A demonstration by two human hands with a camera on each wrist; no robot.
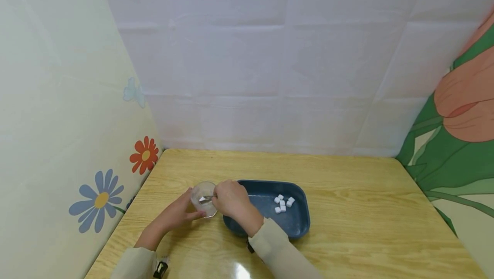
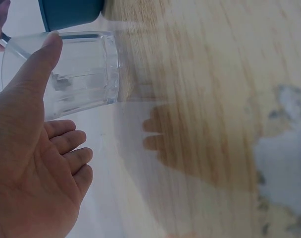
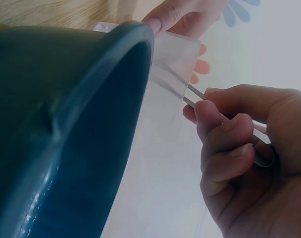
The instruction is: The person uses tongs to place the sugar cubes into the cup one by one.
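My left hand [image 1: 176,214] holds a clear drinking glass [image 2: 86,54], thumb along one side and fingers around the other. The glass stands on the table just left of a dark blue basin [image 1: 299,223]. My right hand [image 1: 233,197] grips a pair of metal tongs [image 3: 194,90] near the bent end, its fingers curled round the arms. Their tips reach down past the rim into the glass. A small white piece [image 1: 202,199] shows at the tips inside the glass. Several white cubes [image 1: 282,206] lie in the basin, right of my right wrist.
The wooden table [image 1: 359,210] meets a white cloth backdrop [image 1: 270,112] at the back. Flower-printed walls stand at the left and right. My right forearm crosses over the basin's near left rim. A small black object [image 1: 160,269] lies beside my left sleeve.
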